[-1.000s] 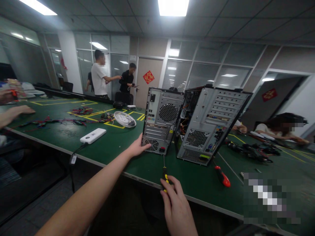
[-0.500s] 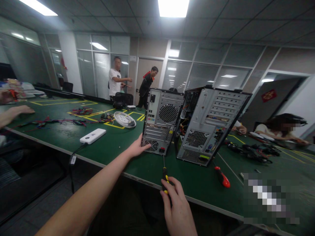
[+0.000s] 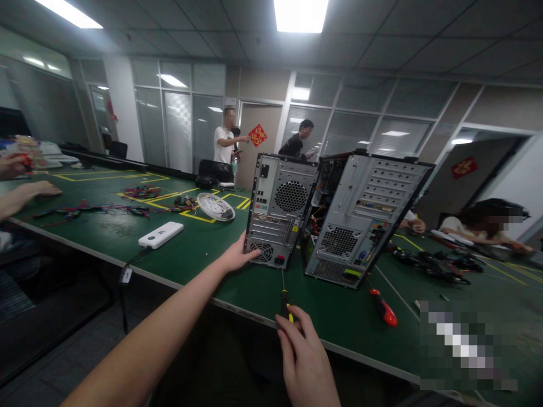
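A smaller grey computer case [image 3: 278,212] stands upright on the green table, its back panel of vents and ports facing me. Around its lower left edge is my left hand [image 3: 238,252], thumb on the back panel, other fingers hidden behind the side. The fingers of my right hand [image 3: 303,342] pinch the black and yellow handle of a screwdriver [image 3: 285,298]. Its thin shaft points up to the case's bottom edge, below the red power switch; I cannot tell whether the tip touches. Just right stands a larger computer case [image 3: 360,217] with its left side open.
A red and black screwdriver [image 3: 383,308] lies right of the cases, near black cables [image 3: 436,263]. To the left are a white power bank [image 3: 161,234], a round white plate [image 3: 215,207] and thin wired parts [image 3: 93,210]. Other people sit and stand around the table [image 3: 203,277].
My right fingers have shifted slightly on the screwdriver handle. My left hand and both cases stay put. Two people in the background have moved to the right, uncovering a red door sign.
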Available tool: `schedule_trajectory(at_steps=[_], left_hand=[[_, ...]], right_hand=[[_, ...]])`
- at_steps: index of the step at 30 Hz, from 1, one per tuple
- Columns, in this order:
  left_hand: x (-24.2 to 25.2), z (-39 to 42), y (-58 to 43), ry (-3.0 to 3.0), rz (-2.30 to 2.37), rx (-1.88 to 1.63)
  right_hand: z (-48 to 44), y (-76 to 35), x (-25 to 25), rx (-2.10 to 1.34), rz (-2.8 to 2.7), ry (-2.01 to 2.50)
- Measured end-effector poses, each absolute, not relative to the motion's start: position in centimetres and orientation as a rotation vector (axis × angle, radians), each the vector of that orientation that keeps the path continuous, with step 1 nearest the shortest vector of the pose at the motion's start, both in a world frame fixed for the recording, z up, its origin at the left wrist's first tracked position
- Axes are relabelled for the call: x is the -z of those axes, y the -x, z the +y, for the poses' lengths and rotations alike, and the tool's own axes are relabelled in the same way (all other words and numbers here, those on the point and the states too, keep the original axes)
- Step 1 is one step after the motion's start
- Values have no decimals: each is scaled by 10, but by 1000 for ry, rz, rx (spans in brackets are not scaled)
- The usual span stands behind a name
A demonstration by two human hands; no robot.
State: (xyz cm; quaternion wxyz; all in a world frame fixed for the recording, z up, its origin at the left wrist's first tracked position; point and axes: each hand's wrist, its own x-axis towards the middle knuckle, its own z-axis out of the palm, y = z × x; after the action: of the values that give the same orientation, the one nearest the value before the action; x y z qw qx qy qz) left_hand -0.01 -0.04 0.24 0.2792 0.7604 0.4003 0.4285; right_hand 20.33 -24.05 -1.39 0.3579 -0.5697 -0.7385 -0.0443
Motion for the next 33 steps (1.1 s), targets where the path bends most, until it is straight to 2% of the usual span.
schedule_trajectory(at_steps=[33], left_hand=[[-2, 0, 0, -2050, 1056, -1160]], right_hand=[[-241, -205, 13, 108, -1887, 1441]])
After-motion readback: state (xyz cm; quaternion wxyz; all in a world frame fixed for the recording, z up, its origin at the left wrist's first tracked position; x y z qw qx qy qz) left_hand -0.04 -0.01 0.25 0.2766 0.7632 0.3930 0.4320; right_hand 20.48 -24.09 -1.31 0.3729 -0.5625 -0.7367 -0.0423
